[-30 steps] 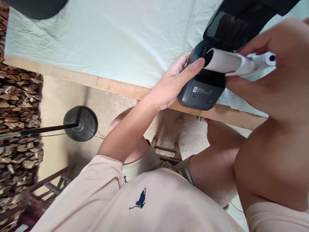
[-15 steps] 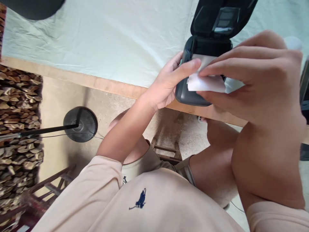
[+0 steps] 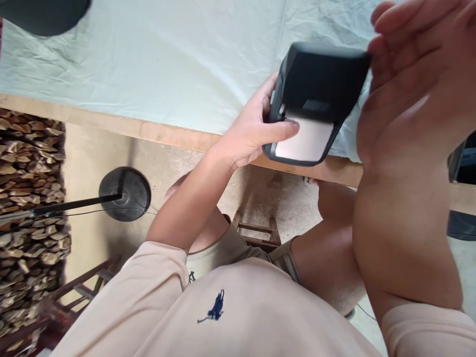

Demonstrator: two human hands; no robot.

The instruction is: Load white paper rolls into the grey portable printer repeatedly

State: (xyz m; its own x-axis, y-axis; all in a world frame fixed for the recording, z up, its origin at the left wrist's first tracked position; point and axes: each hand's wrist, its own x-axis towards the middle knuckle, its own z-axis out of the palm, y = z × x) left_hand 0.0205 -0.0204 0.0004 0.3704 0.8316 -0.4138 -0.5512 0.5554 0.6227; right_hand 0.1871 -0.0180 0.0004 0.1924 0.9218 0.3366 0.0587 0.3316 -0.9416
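Observation:
A small dark grey label printer (image 3: 316, 82) sits near the front edge of a table covered by a pale cloth (image 3: 178, 59). Its lid is nearly down, and white label paper (image 3: 305, 141) sticks out at the front. My left hand (image 3: 253, 131) grips the printer's left side, with the thumb lying on the paper's edge. My right hand (image 3: 412, 84) is raised at the printer's right side, fingers spread and touching the lid's far right corner. No roll is in that hand.
The table's wooden edge (image 3: 156, 130) runs across the view. Below are my knees, a wooden stool (image 3: 256, 233), a round black stand base (image 3: 124, 193) with a pole, and stacked firewood (image 3: 26, 198) at the left. A dark object (image 3: 461, 163) lies at the right edge.
The paper roll that my right hand held has gone into the printer. The lid, open before, has swung down almost shut. My right hand moved up to the lid; my left hand stayed on the printer.

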